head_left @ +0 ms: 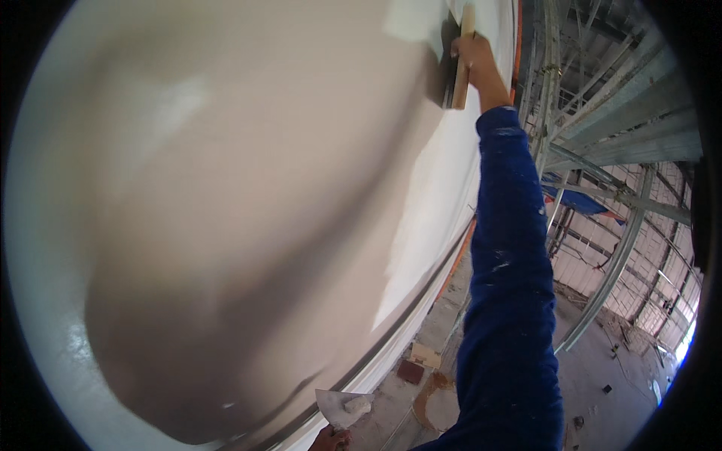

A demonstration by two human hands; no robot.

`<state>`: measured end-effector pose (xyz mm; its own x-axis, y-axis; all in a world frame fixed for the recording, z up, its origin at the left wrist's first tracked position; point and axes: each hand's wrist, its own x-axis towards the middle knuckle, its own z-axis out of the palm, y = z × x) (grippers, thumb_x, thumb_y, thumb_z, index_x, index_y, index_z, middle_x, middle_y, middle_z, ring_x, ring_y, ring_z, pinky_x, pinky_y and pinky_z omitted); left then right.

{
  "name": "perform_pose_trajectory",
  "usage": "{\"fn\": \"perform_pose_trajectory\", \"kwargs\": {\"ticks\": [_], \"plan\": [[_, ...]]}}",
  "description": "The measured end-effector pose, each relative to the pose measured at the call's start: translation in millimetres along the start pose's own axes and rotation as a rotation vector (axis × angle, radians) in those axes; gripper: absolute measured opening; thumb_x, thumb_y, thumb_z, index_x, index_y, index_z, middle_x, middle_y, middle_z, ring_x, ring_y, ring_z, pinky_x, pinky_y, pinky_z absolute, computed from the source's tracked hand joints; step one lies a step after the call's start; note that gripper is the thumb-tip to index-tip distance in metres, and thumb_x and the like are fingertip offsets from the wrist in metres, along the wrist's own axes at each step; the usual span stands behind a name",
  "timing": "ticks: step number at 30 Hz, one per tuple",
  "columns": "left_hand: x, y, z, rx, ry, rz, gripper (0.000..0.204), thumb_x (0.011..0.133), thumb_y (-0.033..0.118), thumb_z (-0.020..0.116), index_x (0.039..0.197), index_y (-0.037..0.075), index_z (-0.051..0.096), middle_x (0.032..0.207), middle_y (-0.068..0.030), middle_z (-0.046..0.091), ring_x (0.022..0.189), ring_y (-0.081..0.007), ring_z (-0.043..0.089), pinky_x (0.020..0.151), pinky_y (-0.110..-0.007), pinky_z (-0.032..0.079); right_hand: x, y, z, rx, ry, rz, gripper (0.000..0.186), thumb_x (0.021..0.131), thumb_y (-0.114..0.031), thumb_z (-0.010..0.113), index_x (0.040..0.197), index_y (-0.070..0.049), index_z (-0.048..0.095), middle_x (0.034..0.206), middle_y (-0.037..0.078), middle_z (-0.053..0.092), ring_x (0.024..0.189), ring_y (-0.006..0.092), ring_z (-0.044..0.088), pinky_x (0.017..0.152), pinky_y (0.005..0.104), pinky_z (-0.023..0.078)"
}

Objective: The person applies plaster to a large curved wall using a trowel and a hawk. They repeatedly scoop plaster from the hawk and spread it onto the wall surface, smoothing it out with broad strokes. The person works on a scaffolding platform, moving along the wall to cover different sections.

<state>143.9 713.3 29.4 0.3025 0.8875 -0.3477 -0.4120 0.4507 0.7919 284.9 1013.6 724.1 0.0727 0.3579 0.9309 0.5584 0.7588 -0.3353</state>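
My right arm, in a blue sleeve with white specks, reaches up along a large wall (248, 188). The fingers of my right hand (477, 59) are closed round a wide plastering blade (460, 84) with a long wooden back. Its edge is at the wall, near the border between a damp beige-grey coat and whiter patches. Low in the view, my left hand (329, 438) is partly cut off by the lower edge. It grips a putty knife (335, 406), whose flared metal blade carries a lump of pale plaster. That knife's handle is mostly hidden in my fingers.
Metal scaffold poles (618, 263) and planks (639, 113) stand to the right of the wall. An orange strip (459, 259) runs along the wall's side. Below lies a dusty floor (587, 379) with a brown tile (411, 372) and scattered bits. A pale panelled wall (602, 240) stands farther off.
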Motion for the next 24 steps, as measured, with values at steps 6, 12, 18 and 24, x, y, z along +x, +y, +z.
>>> {"fn": "perform_pose_trajectory", "kwargs": {"ticks": [6, 12, 18, 24], "plan": [[-4.2, 9.8, -7.7, 0.014, -0.005, 0.027, 0.017, 0.083, 0.02, 0.049, 0.094, 0.007, 0.044, 0.065, -0.0025, 0.047, 0.043, -0.0109, 0.043, 0.034, -0.026, 0.036, -24.3, -55.8, -51.1, 0.213, -0.029, 0.025, 0.024, 0.063, -0.009, 0.056, 0.083, 0.004, 0.053, 0.074, 0.014, 0.052, 0.067, 0.0274, 0.054, 0.059, 0.0434, 0.047], [-0.4, 1.6, -13.8, 0.05, 0.083, 0.044, 0.021, 0.083, 0.022, 0.051, 0.096, 0.007, 0.044, 0.065, -0.0027, 0.047, 0.043, -0.0108, 0.042, 0.033, -0.025, 0.034, 4.7, -10.8, -16.9, -0.055, 0.077, 0.079, 0.041, 0.063, -0.009, 0.053, 0.103, 0.0, 0.054, 0.09, 0.019, 0.058, 0.081, 0.0297, 0.057, 0.069, 0.0391, 0.046], [-10.0, 15.7, -4.3, 0.017, -0.035, 0.088, 0.022, 0.082, 0.02, 0.051, 0.099, 0.006, 0.044, 0.064, -0.0033, 0.047, 0.042, -0.0113, 0.044, 0.033, -0.025, 0.036, 24.7, -3.6, 11.4, 0.002, 0.081, 0.06, 0.034, 0.063, -0.006, 0.05, 0.095, 0.002, 0.054, 0.075, 0.013, 0.053, 0.07, 0.0236, 0.051, 0.064, 0.0378, 0.042], [14.4, -4.2, -10.7, 0.059, -0.038, 0.139, 0.017, 0.079, 0.011, 0.048, 0.096, 0.006, 0.045, 0.063, -0.0024, 0.048, 0.044, -0.0108, 0.044, 0.038, -0.025, 0.039, -13.2, -79.4, 9.9, 0.172, -0.003, -0.153, 0.02, 0.066, -0.009, 0.053, 0.084, 0.0, 0.056, 0.073, 0.011, 0.055, 0.065, 0.0218, 0.053, 0.059, 0.0352, 0.044]]}}
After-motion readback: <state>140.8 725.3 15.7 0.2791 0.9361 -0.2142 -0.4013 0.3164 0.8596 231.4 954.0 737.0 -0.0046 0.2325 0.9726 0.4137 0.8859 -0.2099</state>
